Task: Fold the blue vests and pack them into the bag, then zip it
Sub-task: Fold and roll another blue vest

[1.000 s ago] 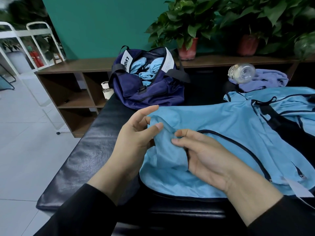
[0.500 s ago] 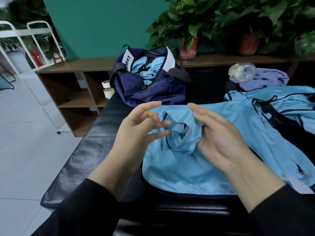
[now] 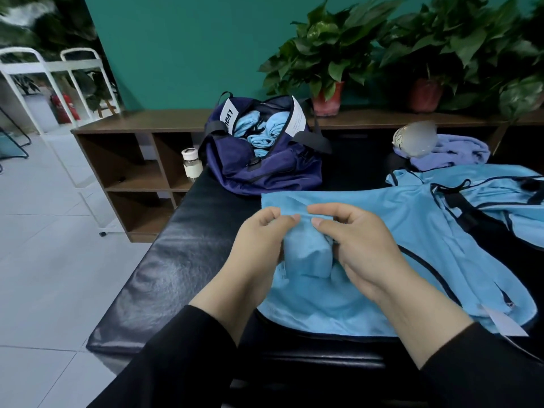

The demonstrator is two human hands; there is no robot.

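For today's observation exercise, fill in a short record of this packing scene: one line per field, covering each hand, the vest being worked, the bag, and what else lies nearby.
left hand: left hand pinches a fold of the blue vest
right hand: right hand grips the same bundled fold
vest in work: blue vest spread on the black bench, near edge bunched into a roll between the hands
bag: navy bag at the far end of the bench, unzipped, blue vests already inside
other vests: more blue vests lying at right
nearby: purple cloth, small bottle

Upper right, your bottle (image 3: pixel 415 139) is blurred out; far-right vests (image 3: pixel 500 198) cut off by frame edge.
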